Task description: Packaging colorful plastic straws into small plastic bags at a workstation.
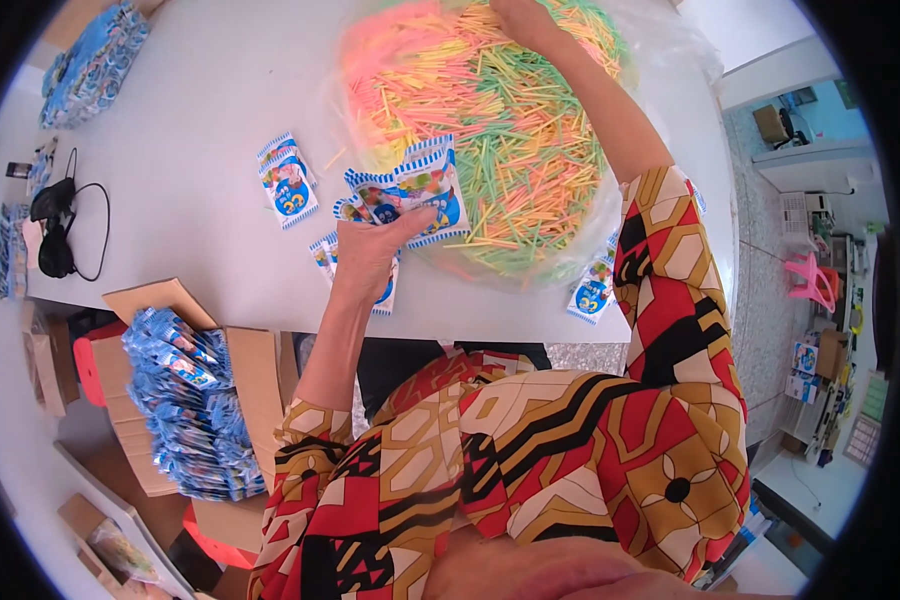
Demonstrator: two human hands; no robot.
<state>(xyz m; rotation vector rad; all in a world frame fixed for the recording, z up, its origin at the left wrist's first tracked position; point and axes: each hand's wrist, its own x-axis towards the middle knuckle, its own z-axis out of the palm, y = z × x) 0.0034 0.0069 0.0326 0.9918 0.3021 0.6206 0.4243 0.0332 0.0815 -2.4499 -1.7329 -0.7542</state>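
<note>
My left hand (pixel 380 240) is closed around a few small blue-and-white striped packets (pixel 435 190), its thumb lying across the front one. They are held over the near left edge of a wide heap of short thin sticks (pixel 530 150) in pink, yellow, orange and green. Clear plastic sheeting (pixel 515 275) lies around the heap. At the top edge of the view my right hand (pixel 525 22) reaches over the heap's far side; its fingers are mostly cut off or hidden. More packets (pixel 290 185) lie left of the heap, and others (pixel 592 288) near its right front edge.
A cardboard box (pixel 255 365) full of the same packets stands below the table (pixel 200 120) at left. A black corded item (pixel 58 228) lies on the table's left side, with a bundle of packets (pixel 95 65) beyond. A pink stool (pixel 810 280) stands off to the right.
</note>
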